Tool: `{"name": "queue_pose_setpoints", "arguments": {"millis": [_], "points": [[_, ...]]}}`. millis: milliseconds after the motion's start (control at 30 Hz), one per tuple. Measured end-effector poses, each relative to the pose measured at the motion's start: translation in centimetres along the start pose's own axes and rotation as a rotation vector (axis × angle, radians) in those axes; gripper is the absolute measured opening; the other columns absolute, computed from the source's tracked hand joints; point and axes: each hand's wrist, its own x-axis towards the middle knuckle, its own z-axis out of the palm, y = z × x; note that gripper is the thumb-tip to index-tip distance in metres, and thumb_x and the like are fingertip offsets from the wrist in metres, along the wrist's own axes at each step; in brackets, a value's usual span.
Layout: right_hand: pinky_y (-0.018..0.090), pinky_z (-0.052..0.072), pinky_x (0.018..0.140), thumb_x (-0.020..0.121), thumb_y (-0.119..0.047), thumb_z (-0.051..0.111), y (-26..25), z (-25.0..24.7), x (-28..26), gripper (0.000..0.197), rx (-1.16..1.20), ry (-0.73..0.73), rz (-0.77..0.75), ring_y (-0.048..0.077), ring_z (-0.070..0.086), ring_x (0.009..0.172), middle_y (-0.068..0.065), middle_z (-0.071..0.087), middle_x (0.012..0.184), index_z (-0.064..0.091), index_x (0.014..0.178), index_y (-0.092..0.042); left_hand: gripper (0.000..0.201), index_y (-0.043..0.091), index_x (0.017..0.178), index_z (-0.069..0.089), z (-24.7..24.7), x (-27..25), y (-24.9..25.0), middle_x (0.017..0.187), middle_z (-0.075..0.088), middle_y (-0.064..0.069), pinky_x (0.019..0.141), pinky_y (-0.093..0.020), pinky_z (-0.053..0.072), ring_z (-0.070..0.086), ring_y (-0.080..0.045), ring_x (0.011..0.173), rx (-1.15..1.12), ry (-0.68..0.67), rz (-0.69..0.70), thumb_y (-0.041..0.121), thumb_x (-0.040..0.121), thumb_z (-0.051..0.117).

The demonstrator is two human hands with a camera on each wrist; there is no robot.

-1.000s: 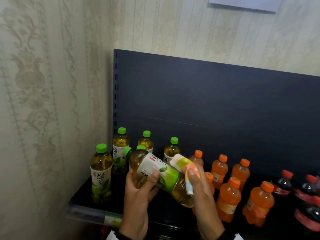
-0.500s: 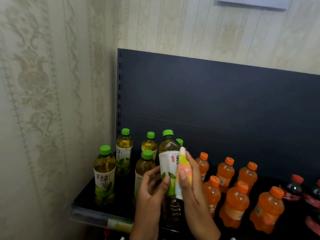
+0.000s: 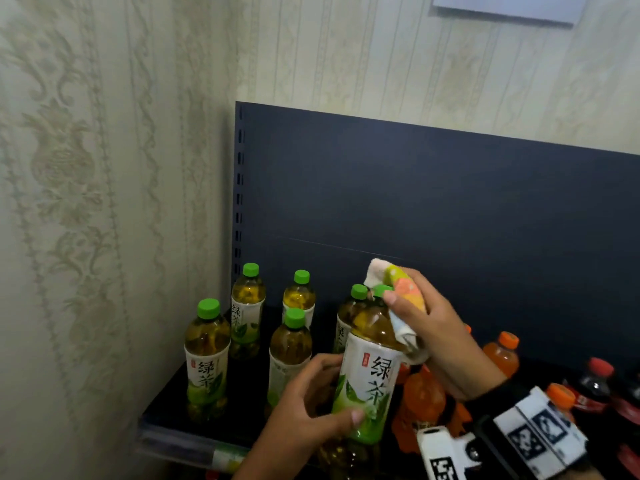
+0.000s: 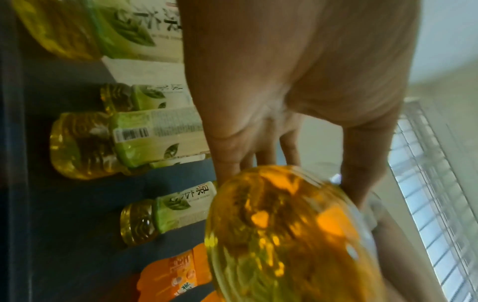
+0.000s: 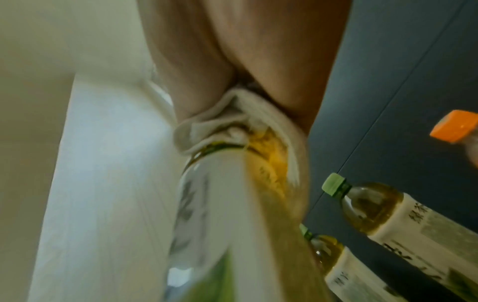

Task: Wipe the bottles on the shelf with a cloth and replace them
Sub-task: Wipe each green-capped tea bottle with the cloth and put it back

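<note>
1. The left hand [image 3: 304, 407] wraps the label of an upright tea bottle [image 3: 367, 386], held above the shelf [image 3: 166, 414] front.
2. The right hand [image 3: 433, 327] pinches a cloth [image 3: 401, 299] against the bottle's shoulder, at 1 o'clock.
3. Five more tea bottles [image 3: 207, 355] stand at 9 o'clock.

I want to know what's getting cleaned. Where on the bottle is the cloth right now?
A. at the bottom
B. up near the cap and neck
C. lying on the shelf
B: the right hand presses the cloth against the tea bottle just under its green cap.
</note>
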Motion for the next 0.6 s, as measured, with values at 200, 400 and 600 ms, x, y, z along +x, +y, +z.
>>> {"name": "queue_pose_setpoints", "arguments": {"millis": [200, 400, 600], "points": [[0.039, 0.064, 0.083, 0.09, -0.036, 0.077, 0.1, -0.3, 0.4, 0.036, 0.052, -0.017, -0.047, 0.028, 0.078, 0.1, 0.012, 0.079, 0.114, 0.071, 0.125, -0.03, 0.069, 0.027, 0.134, 0.056, 0.1, 0.6, -0.4, 0.127, 0.074, 0.01, 0.089, -0.027, 0.059, 0.07, -0.012, 0.118, -0.105, -0.093, -0.109, 0.022, 0.071, 0.083], [0.029, 0.063, 0.071, 0.097, -0.019, 0.073, -0.4, 0.7, 0.1, 0.019, -0.122, 0.154, -0.181, 0.02, 0.079, 0.088, 0.003, 0.077, 0.102, 0.07, 0.113, -0.03, 0.075, 0.053, 0.127, 0.049, 2.5, 1.7, -0.3, 0.123, 0.057, 0.042, 0.082, -0.003, 0.049, 0.055, 0.027, 0.106, 0.164, 0.112, 0.014, 0.049, 0.065, 0.09], [0.041, 0.064, 0.086, 0.094, -0.034, 0.072, -0.7, 0.8, 0.1, 0.027, -0.048, 0.217, -0.172, 0.026, 0.076, 0.102, 0.003, 0.078, 0.115, 0.072, 0.12, -0.028, 0.051, 0.022, 0.115, 0.069, 1.5, 2.0, -0.2, 0.108, 0.081, 0.008, 0.076, -0.019, 0.059, 0.077, -0.006, 0.097, -0.072, 0.07, -0.086, 0.036, 0.072, 0.093]]}}
